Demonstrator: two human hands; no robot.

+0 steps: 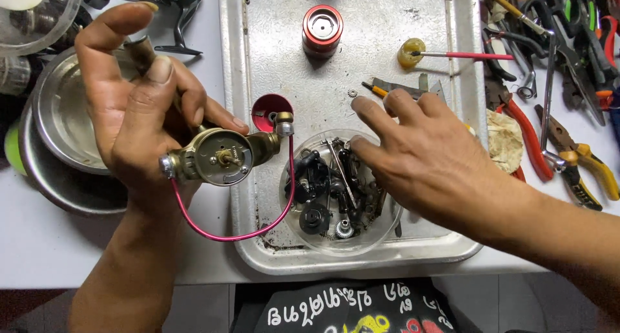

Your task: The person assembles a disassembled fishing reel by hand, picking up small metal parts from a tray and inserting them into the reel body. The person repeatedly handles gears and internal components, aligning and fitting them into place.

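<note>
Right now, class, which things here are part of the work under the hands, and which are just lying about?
In the work:
left hand gripping the gold reel body with its pink bail wire
right hand over the clear parts dish

Lying about:
red spool
steel bowl
pliers
brush

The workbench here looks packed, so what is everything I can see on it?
Reel body: one, gold with red wire bail, in left hand.
Clear dish: one, holding dark small parts, on tray.
Metal tray: one, silver, centre.
Spool: one, red, top of tray.
Steel bowls: two, stacked, left.
Pliers: several, red and yellow handles, right.
Brush: one, red handle, on tray.
Left hand: grips reel body.
Right hand: fingers in dish.
</note>
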